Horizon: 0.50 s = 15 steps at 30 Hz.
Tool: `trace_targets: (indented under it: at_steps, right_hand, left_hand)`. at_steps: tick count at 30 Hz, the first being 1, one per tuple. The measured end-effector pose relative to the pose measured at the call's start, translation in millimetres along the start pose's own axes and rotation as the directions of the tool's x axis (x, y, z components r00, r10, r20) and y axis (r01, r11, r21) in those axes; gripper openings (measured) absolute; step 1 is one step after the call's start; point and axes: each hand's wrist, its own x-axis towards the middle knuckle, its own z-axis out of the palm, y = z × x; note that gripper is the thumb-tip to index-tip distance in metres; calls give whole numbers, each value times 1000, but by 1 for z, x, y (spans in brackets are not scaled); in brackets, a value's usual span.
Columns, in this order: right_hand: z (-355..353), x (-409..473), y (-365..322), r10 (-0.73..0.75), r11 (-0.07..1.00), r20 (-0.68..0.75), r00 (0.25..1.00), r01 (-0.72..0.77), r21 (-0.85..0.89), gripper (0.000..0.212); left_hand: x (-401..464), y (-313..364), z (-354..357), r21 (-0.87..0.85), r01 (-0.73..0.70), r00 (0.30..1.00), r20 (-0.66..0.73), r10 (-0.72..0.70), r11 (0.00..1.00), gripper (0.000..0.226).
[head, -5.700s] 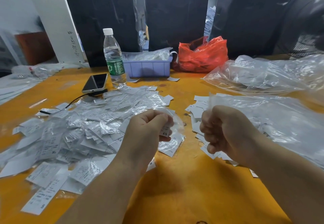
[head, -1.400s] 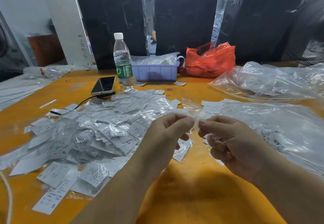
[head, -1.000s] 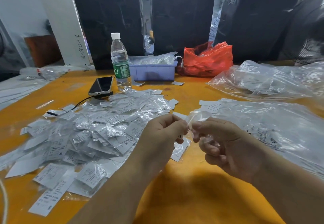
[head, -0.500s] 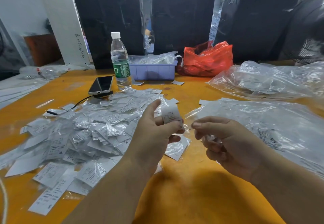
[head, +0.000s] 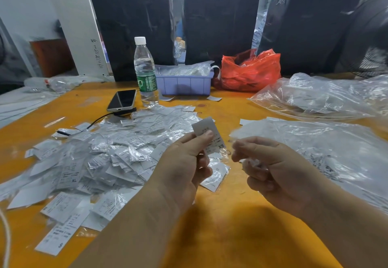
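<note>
Both forearms reach in over the orange worktop (head: 231,236), with the hands raised mid-frame, close but apart. The left hand (head: 184,162) pinches a white printed paper label marked XS (head: 216,141) upright between thumb and fingers. The right hand (head: 279,173) has its fingers curled round crumpled clear plastic film (head: 252,161).

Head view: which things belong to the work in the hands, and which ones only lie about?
In the job: left hand, pinching the white paper label marked XS; right hand, holding a small crumpled clear plastic sleeve; heap of bagged white labels.
Lying about: clear water bottle with green wrapper; black phone; red plastic bag.
</note>
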Motion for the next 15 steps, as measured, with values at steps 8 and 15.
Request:
trace_targets:
  at_steps: [8,15]
  right_hand:
    - [1,-2,0,4,1000,17,1000,-4,-6,17]
    - [0,0,1,-20,1000,-19,1000,20,1,20]
  left_hand:
    - [-3,-3,0,124,-109,994,28,106,986,37]
    - [-3,-3,0,110,-111,994,34,108,988,38]
